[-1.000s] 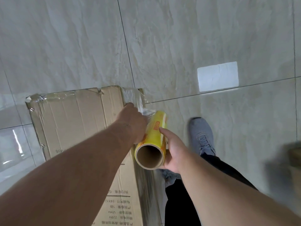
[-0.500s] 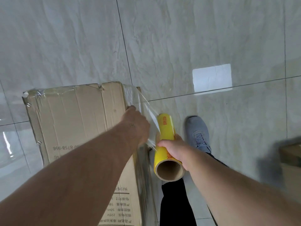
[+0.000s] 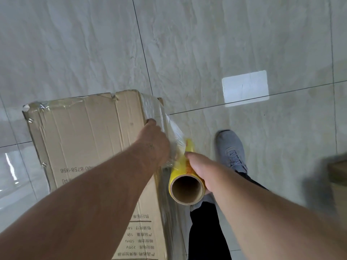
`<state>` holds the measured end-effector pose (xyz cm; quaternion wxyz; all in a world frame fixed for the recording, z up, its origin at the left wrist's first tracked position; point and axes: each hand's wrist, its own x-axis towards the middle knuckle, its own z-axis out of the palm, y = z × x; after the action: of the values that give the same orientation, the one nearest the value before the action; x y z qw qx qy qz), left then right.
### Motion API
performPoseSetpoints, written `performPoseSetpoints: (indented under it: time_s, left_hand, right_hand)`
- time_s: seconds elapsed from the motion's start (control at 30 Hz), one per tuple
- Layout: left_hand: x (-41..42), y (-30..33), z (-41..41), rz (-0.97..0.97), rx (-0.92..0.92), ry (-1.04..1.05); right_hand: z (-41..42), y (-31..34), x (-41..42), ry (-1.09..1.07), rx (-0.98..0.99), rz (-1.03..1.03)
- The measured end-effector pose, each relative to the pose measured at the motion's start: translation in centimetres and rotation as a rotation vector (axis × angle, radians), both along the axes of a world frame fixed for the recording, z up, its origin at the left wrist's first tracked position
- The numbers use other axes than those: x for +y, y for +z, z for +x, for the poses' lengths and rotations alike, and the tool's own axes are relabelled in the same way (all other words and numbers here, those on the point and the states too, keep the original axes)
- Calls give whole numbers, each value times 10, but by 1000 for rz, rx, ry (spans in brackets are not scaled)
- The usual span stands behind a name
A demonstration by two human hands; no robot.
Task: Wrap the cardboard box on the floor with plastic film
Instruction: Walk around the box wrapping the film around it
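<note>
A tall brown cardboard box (image 3: 84, 132) with printed text stands on the tiled floor, seen from above. Clear plastic film (image 3: 155, 111) covers its far right corner and runs down its right side. My left hand (image 3: 153, 141) presses on the film at the box's right edge, fingers curled over it. My right hand (image 3: 201, 169) grips a yellow roll of film (image 3: 185, 186) just right of the box, its open cardboard core facing me. A stretched strip of film (image 3: 176, 134) joins the roll to the box corner.
My grey shoe (image 3: 231, 149) and black trouser leg (image 3: 206, 231) are on the floor right of the roll. A white rectangle (image 3: 245, 88) of light lies on the tiles farther right. A blurred brown object (image 3: 338, 173) sits at the right edge.
My right hand has turned the roll and kept it close to the box's right edge, the film staying taut. My left hand stays pressed on the film at the box's edge.
</note>
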<state>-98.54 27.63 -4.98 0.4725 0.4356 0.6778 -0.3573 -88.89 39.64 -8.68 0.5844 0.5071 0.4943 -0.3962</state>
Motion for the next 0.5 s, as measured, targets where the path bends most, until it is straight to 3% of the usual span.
performPoseSetpoints:
  time_s: [0.3, 0.5]
  left_hand:
    - [-2, -8, 7, 24, 32, 13]
    - [-2, -8, 8, 65, 47, 47]
  right_hand:
    - [39, -6, 2, -613, -126, -31]
    - [51, -4, 0, -768, -85, -69]
